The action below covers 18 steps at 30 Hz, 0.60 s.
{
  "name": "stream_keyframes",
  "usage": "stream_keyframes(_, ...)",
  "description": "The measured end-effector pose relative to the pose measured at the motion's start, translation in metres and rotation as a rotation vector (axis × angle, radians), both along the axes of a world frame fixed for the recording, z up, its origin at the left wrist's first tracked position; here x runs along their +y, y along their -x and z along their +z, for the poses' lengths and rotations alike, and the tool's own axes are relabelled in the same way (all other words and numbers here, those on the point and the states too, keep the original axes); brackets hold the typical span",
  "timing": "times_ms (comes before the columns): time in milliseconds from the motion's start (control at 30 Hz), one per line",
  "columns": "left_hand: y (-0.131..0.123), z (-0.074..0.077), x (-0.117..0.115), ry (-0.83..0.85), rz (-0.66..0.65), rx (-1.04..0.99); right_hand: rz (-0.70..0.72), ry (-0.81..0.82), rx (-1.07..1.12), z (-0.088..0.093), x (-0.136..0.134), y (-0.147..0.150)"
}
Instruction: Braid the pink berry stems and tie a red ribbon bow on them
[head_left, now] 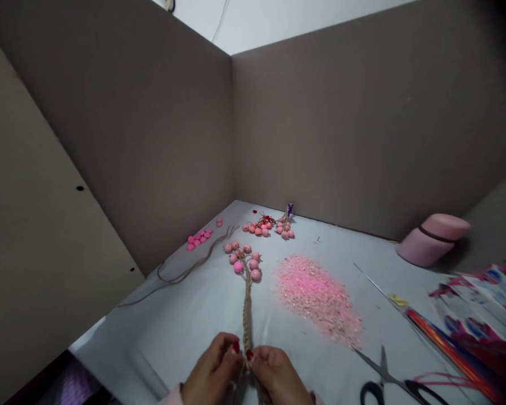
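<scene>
The lower end of a braided jute-twine stem (247, 309) topped with round pink beads is pinched between the curled fingers of the left hand (213, 368) and the right hand (276, 374), which are held close together. The stem is extended away from the hands, and a loose heap of pink glitter (314, 298) is seen just beside it.

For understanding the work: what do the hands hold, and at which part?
The left hand and right hand pinch the braided jute cord near its lower end.
</scene>
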<state>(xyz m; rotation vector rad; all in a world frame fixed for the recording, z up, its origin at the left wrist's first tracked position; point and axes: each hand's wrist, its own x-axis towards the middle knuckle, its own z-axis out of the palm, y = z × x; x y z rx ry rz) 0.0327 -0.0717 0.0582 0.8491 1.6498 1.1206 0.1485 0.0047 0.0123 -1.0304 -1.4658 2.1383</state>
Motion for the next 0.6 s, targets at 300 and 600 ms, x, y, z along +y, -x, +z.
stream_keyframes(300, -0.008, -0.029, 0.017, 0.066, -0.130, -0.224, 0.068, -0.198, 0.012, -0.005, 0.011, -0.009)
stream_keyframes(600, -0.017, -0.038, 0.012, -0.037, 0.017, -0.195, 0.168, -0.590, -0.224, 0.031, 0.011, -0.034)
